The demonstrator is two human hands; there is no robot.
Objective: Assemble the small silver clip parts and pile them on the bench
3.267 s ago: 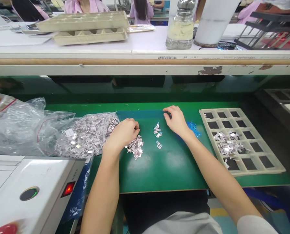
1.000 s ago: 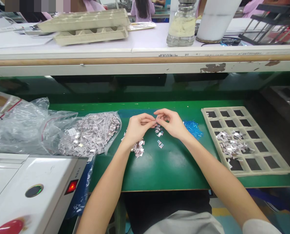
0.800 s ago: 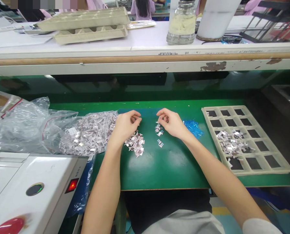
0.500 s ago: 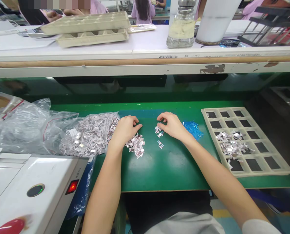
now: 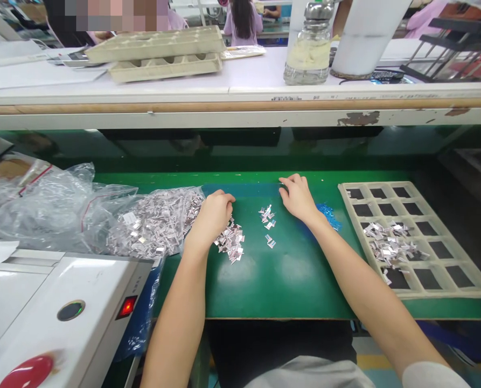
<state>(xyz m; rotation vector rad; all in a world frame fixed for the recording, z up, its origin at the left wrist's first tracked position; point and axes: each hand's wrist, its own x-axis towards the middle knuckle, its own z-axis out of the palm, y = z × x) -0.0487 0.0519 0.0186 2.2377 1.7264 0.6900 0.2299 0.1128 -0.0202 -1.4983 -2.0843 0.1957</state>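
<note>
My left hand (image 5: 213, 216) is over the upper edge of a loose pile of small silvery metal pieces (image 5: 232, 245), thumb and forefinger together; whatever they pinch is too small to make out. To its left lies a clear plastic bag (image 5: 151, 221) full of similar pieces. My right hand (image 5: 299, 198) is above the green mat, thumb and forefinger apart, with no piece visible between them. Left of it is a small cluster of pieces (image 5: 267, 215), and a couple more (image 5: 270, 241) lie below. Blue slivers (image 5: 328, 215) are partly hidden behind my right wrist.
On the right, a beige compartment tray (image 5: 426, 253) holds a heap of silvery pieces. A white machine (image 5: 98, 285) with a lit red switch fills the lower left. Across the back runs a shelf (image 5: 248, 75) with stacked trays (image 5: 159, 46) and a glass bottle (image 5: 308, 54). People sit beyond.
My right hand has moved up and right, away from the small cluster, uncovering it. The thumb and forefinger of my left hand have come together. The view has shifted slightly.
</note>
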